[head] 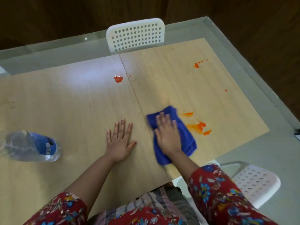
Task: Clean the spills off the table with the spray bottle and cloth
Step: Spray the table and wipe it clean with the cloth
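Wooden table (pixel 73 103), orange spills (pixel 197 126)

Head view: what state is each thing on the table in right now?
Cloth: flat on table, pressed under right hand.
Left hand: flat on table, empty.
Spray bottle: on table, unheld.
Near spill: smeared, beside cloth.
Middle spill: unwiped.
Far spill: unwiped.
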